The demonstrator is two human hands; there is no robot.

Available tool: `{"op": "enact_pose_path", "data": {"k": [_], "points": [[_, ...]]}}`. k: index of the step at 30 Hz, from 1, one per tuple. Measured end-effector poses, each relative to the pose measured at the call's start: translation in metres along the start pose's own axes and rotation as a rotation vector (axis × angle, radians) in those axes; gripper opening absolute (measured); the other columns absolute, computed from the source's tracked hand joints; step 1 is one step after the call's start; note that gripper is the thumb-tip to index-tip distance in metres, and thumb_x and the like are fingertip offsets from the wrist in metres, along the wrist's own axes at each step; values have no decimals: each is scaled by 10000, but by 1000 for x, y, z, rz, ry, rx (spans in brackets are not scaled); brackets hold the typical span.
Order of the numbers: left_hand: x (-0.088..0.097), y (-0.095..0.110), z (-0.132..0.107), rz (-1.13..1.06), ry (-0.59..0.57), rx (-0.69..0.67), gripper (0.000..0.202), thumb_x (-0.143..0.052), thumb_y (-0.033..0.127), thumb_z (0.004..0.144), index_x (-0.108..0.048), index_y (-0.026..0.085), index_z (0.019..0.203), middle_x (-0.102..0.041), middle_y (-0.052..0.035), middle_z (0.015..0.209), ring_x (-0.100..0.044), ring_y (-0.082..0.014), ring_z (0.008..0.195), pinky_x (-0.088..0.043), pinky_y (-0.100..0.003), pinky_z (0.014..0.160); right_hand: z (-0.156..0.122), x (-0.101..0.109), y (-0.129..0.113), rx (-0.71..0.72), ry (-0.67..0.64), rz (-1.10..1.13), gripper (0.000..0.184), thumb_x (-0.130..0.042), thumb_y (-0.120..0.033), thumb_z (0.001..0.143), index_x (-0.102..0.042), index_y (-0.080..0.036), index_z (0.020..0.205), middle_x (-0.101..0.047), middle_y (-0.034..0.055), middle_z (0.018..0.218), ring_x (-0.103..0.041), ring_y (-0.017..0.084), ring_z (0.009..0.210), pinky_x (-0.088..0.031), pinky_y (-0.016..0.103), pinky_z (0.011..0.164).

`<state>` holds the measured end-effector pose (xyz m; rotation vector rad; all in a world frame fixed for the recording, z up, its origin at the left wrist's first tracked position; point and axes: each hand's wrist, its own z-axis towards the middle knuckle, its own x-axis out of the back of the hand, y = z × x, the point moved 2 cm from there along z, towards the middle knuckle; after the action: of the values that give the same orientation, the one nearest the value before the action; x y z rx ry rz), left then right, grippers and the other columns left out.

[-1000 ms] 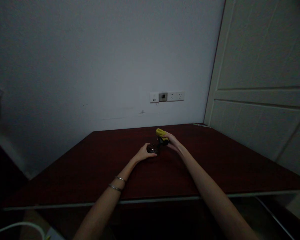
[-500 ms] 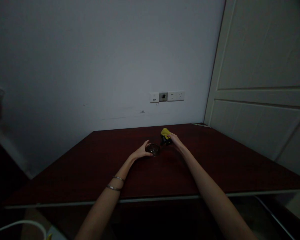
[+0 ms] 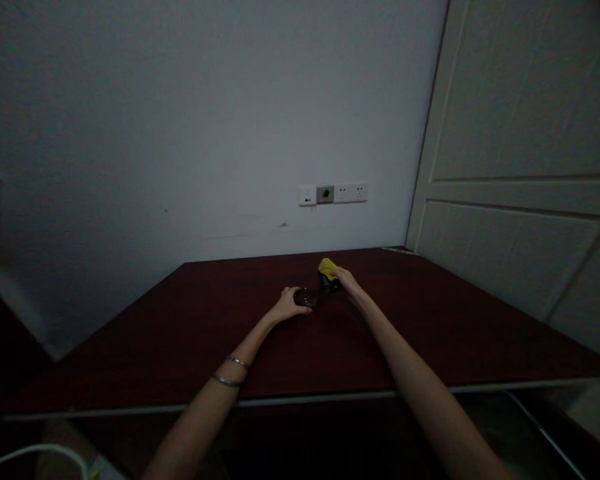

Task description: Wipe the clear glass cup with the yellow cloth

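Observation:
On the dark red table (image 3: 260, 347), a small dark see-through glass bowl (image 3: 307, 298) stands near the middle. My left hand (image 3: 289, 305) is curved around its left side, thumb at the near rim and fingers at the far side. My right hand (image 3: 347, 280) grips a yellow-and-black packet (image 3: 328, 269) just right of the bowl. The packet is tilted with its dark end low, close to the bowl's right rim. Dim light hides whether the two touch, and what the bowl holds cannot be made out.
Behind the table is a pale wall with a row of sockets (image 3: 350, 193). A white panelled door (image 3: 520, 253) borders the right side. The table's light front edge (image 3: 330, 398) runs in front of me. A white curved cable-like thing (image 3: 45, 448) shows at the lower left.
My left fingers have closed in around the bowl. The packet in my right hand has come slightly lower and nearer the bowl. The view has shifted a little.

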<state>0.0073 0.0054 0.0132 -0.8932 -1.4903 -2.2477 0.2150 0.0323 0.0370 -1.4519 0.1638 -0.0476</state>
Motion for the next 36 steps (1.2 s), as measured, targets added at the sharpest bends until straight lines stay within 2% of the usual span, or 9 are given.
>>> {"op": "enact_pose_path", "data": {"k": [4, 12, 17, 20, 22, 26, 31, 33, 36], "points": [[-3, 7, -4, 68, 56, 2, 799, -743, 460, 459, -472, 80, 1107, -493, -152, 1104, -475, -265, 1034, -368, -346, 887, 1, 0, 2, 10, 1, -1, 288, -508, -258, 580, -590, -138, 828, -629, 4, 658, -555, 134, 553, -411, 221, 498], [-8, 17, -11, 185, 88, 108, 915, -677, 626, 435, -386, 124, 1143, -529, -153, 1085, -479, -305, 1037, -342, -380, 878, 3, 0, 4, 34, 14, -5, 261, -507, -259, 584, -598, -141, 799, -627, -7, 625, -556, 127, 546, -410, 212, 497], [-8, 18, -11, 291, 125, 175, 1033, -648, 678, 402, -341, 123, 1218, -446, -197, 1188, -353, -377, 1147, -279, -459, 920, -2, 1, 1, 68, 1, -8, 323, -571, -279, 578, -611, -130, 862, -645, 7, 659, -569, 138, 564, -432, 230, 524], [-1, 14, -9, 210, 84, 171, 1148, -690, 631, 389, -232, 110, 1304, -338, -226, 1295, -250, -396, 1223, -222, -479, 969, -7, 2, -4, 114, -27, -9, 382, -614, -267, 564, -610, -139, 924, -665, 22, 769, -591, 146, 637, -451, 242, 589], [4, 9, -6, 80, 6, 123, 1184, -731, 562, 397, -170, 110, 1335, -267, -227, 1350, -208, -370, 1260, -195, -452, 1006, -9, 3, -9, 206, -87, -44, 417, -618, -247, 572, -600, -142, 975, -666, 40, 868, -604, 160, 724, -459, 261, 662], [8, -2, -1, -191, -175, 34, 1192, -804, 359, 387, -142, 126, 1350, -258, -207, 1373, -272, -298, 1259, -206, -393, 1036, -17, -4, -20, 464, -329, -242, 454, -570, -158, 606, -572, -142, 1059, -632, 73, 1032, -594, 185, 891, -443, 306, 791], [4, -2, 2, -359, -279, -97, 886, -789, 219, 447, -397, 152, 1239, -516, -115, 1198, -472, -248, 1111, -311, -411, 984, -37, -25, -33, 677, -593, -556, 487, -463, -49, 626, -577, -194, 1076, -593, 38, 1132, -545, 173, 1036, -385, 315, 918], [5, 1, 2, -370, -279, -140, 788, -784, 203, 459, -473, 157, 1182, -549, -91, 1163, -487, -238, 1093, -322, -398, 979, -45, -30, -35, 732, -626, -739, 498, -454, -37, 631, -584, -223, 1074, -589, 25, 1145, -533, 175, 1061, -372, 318, 935], [7, 3, 0, -342, -262, -140, 752, -785, 196, 455, -507, 152, 1151, -572, -87, 1135, -503, -234, 1074, -335, -381, 969, -53, -32, -36, 796, -593, -995, 503, -463, -48, 653, -572, -255, 1099, -581, 17, 1163, -522, 187, 1077, -372, 326, 931]]}}
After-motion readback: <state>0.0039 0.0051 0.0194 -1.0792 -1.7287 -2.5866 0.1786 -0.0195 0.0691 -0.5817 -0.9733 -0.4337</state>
